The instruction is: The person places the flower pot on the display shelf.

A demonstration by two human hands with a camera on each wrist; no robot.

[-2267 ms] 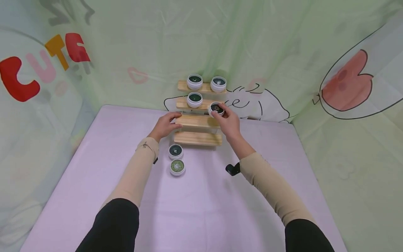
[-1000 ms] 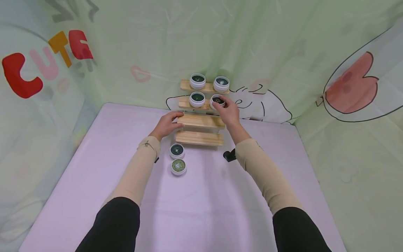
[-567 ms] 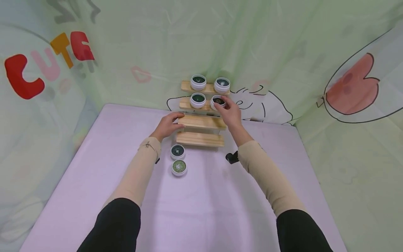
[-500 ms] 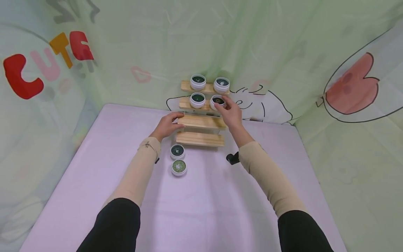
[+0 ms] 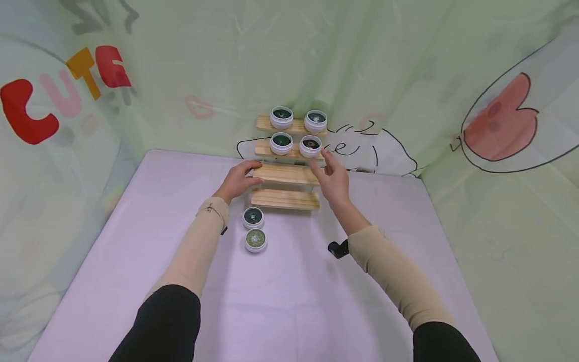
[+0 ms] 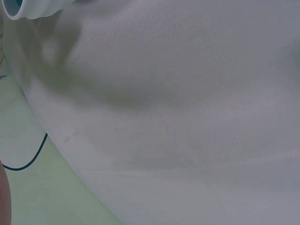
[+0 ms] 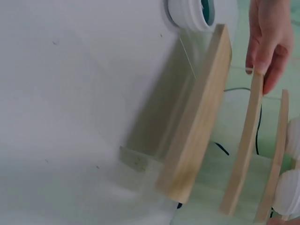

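A tiered wooden display rack (image 5: pixel 289 173) stands at the back of the table. My left hand (image 5: pixel 237 180) grips the left end of its second board from the bottom; the right wrist view shows thumb and fingers of that hand (image 7: pixel 272 37) around the board's end. Open and holding nothing, my right hand (image 5: pixel 333 183) is at the rack's right side, fingertips close below a white jar with dark contents (image 5: pixel 310 146). That jar sits on the third tier beside a jar with dark green contents (image 5: pixel 281 143). Two more jars (image 5: pixel 282 116) stand on the top tier.
On the table in front of the rack's left end are a dark jar (image 5: pixel 253 217) and a jar with speckled green contents (image 5: pixel 256 240). A lilac cloth (image 5: pixel 289 291) covers the table. Printed curtains (image 5: pixel 203 60) hang behind and at both sides.
Earlier my right hand lowered the dark jar onto the third tier's right end. Now it has let go and drawn down and back a little. My left hand keeps its grip.
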